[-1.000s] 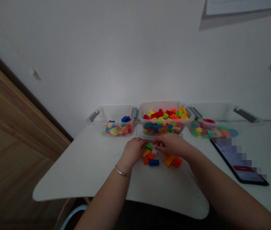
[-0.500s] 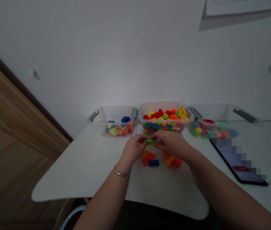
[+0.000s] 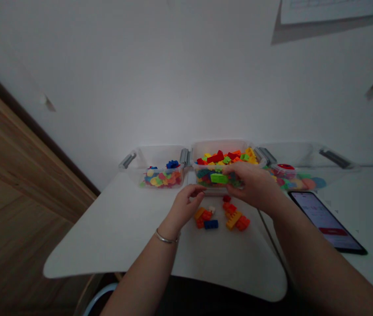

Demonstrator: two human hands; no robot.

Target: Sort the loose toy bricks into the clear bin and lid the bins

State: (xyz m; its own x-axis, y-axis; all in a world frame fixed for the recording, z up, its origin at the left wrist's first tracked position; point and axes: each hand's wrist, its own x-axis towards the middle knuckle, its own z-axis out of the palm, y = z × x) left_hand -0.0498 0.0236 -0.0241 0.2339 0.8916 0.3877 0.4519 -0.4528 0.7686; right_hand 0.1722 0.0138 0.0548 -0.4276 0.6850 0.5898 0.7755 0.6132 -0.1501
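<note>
A bright green toy brick (image 3: 219, 178) is pinched by the fingertips of my right hand (image 3: 250, 182), in front of the middle clear box (image 3: 226, 142) of bricks. Lower and to the left, my left hand (image 3: 188, 202) holds nothing; its thumb and forefinger are curved with a gap between them. On the table below lie a joined orange cluster of bricks (image 3: 202, 217), a dark blue brick (image 3: 211, 224) and a small white piece (image 3: 211, 210). Nearer my right wrist are yellow-orange and orange bricks (image 3: 234, 220), with a dark red piece (image 3: 226, 199) behind them.
A clear box (image 3: 161, 151) of colourful pieces stands at the left, another (image 3: 291, 151) with discs at the right, both against the wall. A phone (image 3: 326, 221) with a lit screen lies to the right on the white table (image 3: 100, 237). A wooden panel (image 3: 24, 175) borders the left.
My right hand has lifted the green brick up and to the right, away from my left hand. The left hand, previously at the brick, has let go and stays nearly in place.
</note>
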